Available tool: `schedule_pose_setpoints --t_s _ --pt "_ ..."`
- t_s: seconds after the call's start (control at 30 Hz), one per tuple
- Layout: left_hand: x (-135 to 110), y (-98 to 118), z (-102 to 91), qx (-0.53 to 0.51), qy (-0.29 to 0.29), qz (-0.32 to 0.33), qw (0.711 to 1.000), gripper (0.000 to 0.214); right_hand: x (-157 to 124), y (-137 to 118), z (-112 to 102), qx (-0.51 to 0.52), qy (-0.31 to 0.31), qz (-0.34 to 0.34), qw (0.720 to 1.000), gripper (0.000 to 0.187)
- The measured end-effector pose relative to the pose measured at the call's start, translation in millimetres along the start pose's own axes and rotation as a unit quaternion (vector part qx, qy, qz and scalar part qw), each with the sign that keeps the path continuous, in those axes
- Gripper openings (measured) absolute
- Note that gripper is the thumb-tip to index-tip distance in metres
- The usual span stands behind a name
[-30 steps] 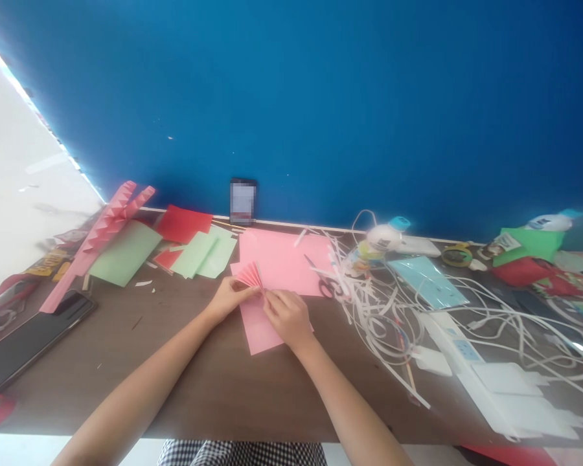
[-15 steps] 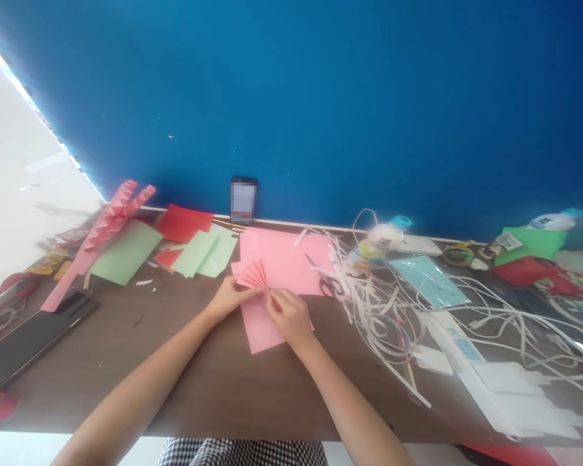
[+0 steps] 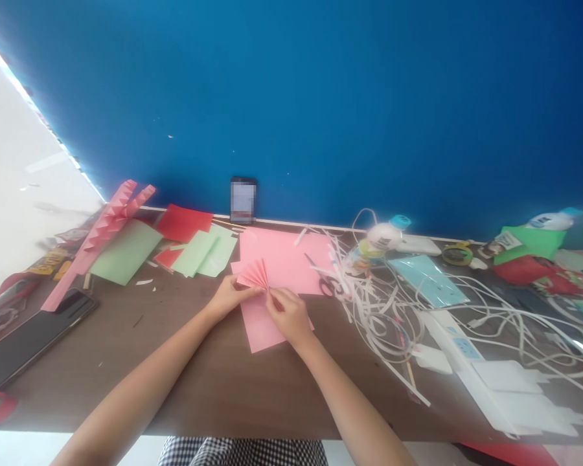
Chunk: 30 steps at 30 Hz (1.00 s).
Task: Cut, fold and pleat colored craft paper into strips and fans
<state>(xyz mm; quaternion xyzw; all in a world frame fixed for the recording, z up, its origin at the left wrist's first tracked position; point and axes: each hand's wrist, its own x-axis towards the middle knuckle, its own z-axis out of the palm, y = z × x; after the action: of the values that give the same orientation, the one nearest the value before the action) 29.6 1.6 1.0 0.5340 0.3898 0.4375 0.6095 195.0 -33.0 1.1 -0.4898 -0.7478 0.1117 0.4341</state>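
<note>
A small pleated pink paper fan [image 3: 254,273] is held between my two hands, its folds spreading up and to the left. My left hand [image 3: 228,298] pinches its left side, thumb pointing inward across the lower folds. At the gathered point of the fan, the fingertips of my right hand [image 3: 289,316] are closed. Beneath both hands lie pink paper sheets; one pink sheet [image 3: 262,330] shows between the wrists, and a larger one [image 3: 286,249] lies behind. Dark-handled scissors [image 3: 326,285] rest at the right edge of the larger sheet.
Folded pink paper strips [image 3: 97,243] lean at the left beside green sheets [image 3: 129,252] and a phone [image 3: 34,336]. Another phone [image 3: 243,199] stands against the blue wall. To the right are tangled white cables [image 3: 383,323], a glue bottle [image 3: 383,236] and a power strip [image 3: 459,353].
Almost nothing differs. The fan's folds have shifted very slightly, and both hands keep their grip in the same place.
</note>
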Motion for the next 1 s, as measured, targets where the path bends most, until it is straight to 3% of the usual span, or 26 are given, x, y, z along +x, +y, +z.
schedule_pose_setpoints --t_s 0.13,0.37,0.67,1.0 --pt "3.3 -4.1 -0.9 -0.071 0.011 -0.005 0.997 0.033 2.3 -5.1 0.2 0.094 -0.018 0.069 0.993 0.015" --pt "3.1 -1.0 -2.0 -0.115 -0.008 -0.016 0.993 0.021 4.7 -3.4 3.2 0.270 -0.063 0.204 0.939 0.024" --pt "5.0 -2.8 -2.4 -0.163 0.002 -0.034 0.986 0.025 7.8 7.0 4.9 0.343 -0.024 0.256 0.904 0.026" --pt "5.7 0.8 -4.0 -0.188 0.047 -0.036 0.980 0.031 12.4 10.9 0.2 0.338 0.034 0.299 0.892 0.029"
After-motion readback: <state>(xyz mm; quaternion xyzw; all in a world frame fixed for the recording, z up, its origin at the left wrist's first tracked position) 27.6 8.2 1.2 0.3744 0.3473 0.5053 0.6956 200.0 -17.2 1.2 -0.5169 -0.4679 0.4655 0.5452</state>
